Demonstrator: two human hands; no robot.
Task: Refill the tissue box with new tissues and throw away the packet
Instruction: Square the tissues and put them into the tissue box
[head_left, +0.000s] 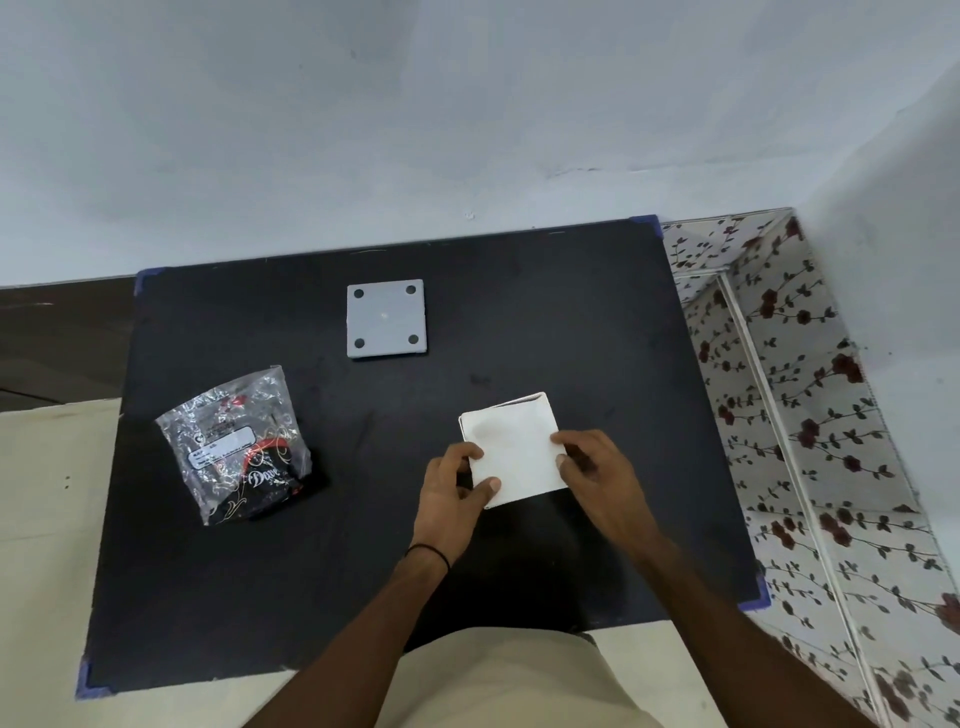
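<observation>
Nearest the camera, bottom centre of frame: beige clothing, w/ two bare forearms reaching up into the picture over a black tabletop (519, 312) that has blue tape at its corners. A thin black band sits on the left wrist.

Just right of centre, both hands hold a white square stack of tissues (511, 447). Left hand (449, 493) grips the stack's lower-left corner, thumb on top & fingers (475, 451) curled round the left edge. Right hand (597, 467) grips the right edge, fingers bent & pressed onto the top face. Can't tell if the stack rests on the tabletop or is lifted a bit; its far corner looks slightly raised or folded.

Left of the hands, well apart from them: a crumpled clear plastic packet (241, 447) w/ red, black & gold print and a white label, lying flat on the tabletop, untouched.

Farther up, approx. centre frame: a grey square tissue box (387, 318) w/ four dark round spots at its corners, apart from everything else.

Beyond that, a pale wall; floral-patterned tiles run down the right side of frame.
</observation>
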